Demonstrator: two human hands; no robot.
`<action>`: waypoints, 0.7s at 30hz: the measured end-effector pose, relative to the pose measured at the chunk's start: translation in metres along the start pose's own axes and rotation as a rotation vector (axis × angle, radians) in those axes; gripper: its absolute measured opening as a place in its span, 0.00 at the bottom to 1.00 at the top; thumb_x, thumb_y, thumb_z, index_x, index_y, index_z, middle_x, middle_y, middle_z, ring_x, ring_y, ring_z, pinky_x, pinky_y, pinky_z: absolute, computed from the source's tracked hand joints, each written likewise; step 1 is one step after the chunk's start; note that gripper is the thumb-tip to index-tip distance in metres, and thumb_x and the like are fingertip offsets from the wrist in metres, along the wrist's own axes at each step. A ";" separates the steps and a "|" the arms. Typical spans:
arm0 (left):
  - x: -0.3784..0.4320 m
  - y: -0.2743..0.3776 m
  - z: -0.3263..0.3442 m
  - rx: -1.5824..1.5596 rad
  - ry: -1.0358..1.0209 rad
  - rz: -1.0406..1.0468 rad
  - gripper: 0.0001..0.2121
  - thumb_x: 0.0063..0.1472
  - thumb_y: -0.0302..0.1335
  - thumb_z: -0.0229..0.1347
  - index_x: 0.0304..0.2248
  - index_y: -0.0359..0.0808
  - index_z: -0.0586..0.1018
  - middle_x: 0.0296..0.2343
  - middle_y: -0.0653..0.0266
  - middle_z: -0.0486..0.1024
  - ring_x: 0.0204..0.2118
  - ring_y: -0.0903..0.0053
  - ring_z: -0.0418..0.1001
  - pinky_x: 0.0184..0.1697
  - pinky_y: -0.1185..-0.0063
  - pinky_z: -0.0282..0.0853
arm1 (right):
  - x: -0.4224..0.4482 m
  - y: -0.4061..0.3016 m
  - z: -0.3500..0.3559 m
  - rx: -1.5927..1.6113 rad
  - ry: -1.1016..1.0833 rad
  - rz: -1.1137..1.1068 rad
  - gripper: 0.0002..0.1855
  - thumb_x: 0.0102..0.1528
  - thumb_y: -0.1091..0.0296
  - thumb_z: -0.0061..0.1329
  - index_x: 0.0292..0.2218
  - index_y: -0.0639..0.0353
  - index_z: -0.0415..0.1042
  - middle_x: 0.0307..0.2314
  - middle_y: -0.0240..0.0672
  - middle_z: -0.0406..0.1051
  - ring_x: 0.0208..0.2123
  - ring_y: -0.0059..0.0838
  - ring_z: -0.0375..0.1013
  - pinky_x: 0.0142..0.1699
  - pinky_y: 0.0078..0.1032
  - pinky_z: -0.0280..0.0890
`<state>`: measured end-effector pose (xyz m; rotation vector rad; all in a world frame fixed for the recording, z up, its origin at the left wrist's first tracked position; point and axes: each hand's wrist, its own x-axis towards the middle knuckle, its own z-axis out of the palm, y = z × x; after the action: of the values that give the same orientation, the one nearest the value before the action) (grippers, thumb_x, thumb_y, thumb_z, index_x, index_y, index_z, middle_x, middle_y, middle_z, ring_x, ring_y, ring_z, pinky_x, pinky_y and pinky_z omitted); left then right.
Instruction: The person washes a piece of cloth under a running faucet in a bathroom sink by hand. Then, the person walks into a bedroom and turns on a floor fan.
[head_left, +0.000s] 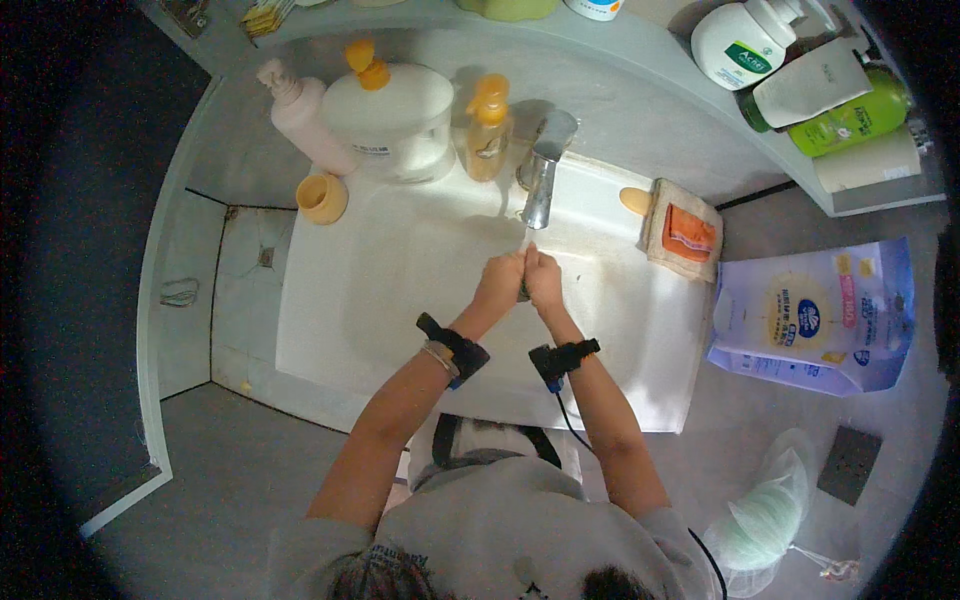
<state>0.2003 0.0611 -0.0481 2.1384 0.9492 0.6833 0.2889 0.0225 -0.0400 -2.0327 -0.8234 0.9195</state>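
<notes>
Over a white sink basin, my left hand and my right hand meet just below the spout of a chrome faucet. A thin stream of water appears to run from the spout onto them. Both hands have curled fingers, with thumbs side by side. A small dark patch shows between the palms; whether it is an object or the drain cannot be told. Black straps with small dark devices sit around both wrists, and a cable leads from the right one.
Behind the basin stand an orange-topped pump bottle, a large white pump container and a pink bottle. A yellow cup is at the left rim. A folded cloth and soap lie right, beside a purple package.
</notes>
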 end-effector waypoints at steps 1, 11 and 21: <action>0.004 -0.002 -0.001 -0.105 -0.048 -0.181 0.19 0.58 0.35 0.37 0.17 0.29 0.67 0.10 0.54 0.63 0.15 0.71 0.65 0.21 0.76 0.63 | -0.001 0.006 0.003 -0.006 -0.008 -0.005 0.27 0.54 0.53 0.30 0.19 0.70 0.66 0.15 0.51 0.66 0.19 0.43 0.67 0.26 0.34 0.61; 0.005 0.001 -0.011 -0.211 -0.154 -0.420 0.17 0.58 0.34 0.38 0.22 0.27 0.68 0.15 0.58 0.68 0.15 0.75 0.68 0.18 0.77 0.64 | -0.014 0.000 0.003 0.189 -0.047 0.014 0.26 0.54 0.52 0.33 0.19 0.70 0.64 0.12 0.42 0.65 0.14 0.30 0.66 0.21 0.28 0.59; 0.005 -0.030 -0.037 -0.112 0.102 -0.396 0.20 0.57 0.39 0.39 0.24 0.27 0.69 0.17 0.47 0.67 0.24 0.58 0.67 0.29 0.72 0.62 | -0.017 0.006 -0.014 0.471 -0.310 0.145 0.20 0.54 0.51 0.32 0.27 0.59 0.64 0.17 0.30 0.65 0.16 0.17 0.63 0.20 0.16 0.59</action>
<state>0.1655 0.0942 -0.0470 1.7590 1.3109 0.6319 0.2925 0.0015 -0.0325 -1.5744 -0.5519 1.3895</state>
